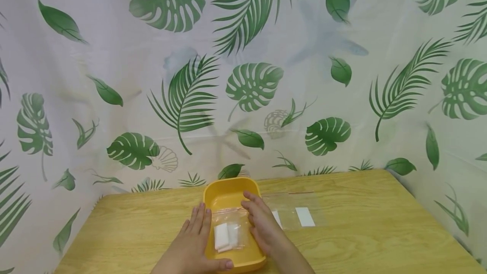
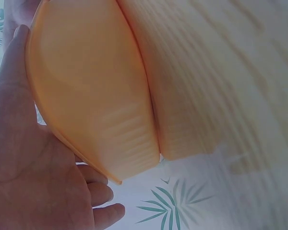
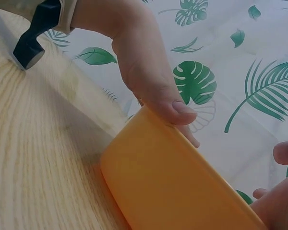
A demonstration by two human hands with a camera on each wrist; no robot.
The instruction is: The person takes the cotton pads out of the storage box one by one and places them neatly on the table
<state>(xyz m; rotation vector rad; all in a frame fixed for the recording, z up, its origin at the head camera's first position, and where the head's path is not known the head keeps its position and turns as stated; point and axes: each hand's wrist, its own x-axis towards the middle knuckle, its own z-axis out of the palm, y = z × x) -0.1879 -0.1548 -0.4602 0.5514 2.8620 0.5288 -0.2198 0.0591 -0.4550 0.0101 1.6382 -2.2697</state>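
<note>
A yellow plastic tray (image 1: 224,200) with a deep rim stands upright between both hands. Inside it lies a clear zip bag (image 1: 241,223) holding white folded pieces (image 1: 222,237). Along the tray's left side rests my left hand (image 1: 192,240), its fingers straight and its thumb over the near rim. My right hand (image 1: 263,225) is at the right rim with loosely bent fingers reaching over the tray, gripping nothing. The tray's outer wall (image 2: 96,86) fills much of the left wrist view. In the right wrist view, the left thumb (image 3: 182,109) lies on the rim.
Flat clear zip bags (image 1: 287,202) with white rectangles (image 1: 305,217) lie on the table right of the tray, partly hidden by the right hand. The wood-grain table (image 1: 365,219) reaches back to a leaf-patterned curtain (image 1: 243,155).
</note>
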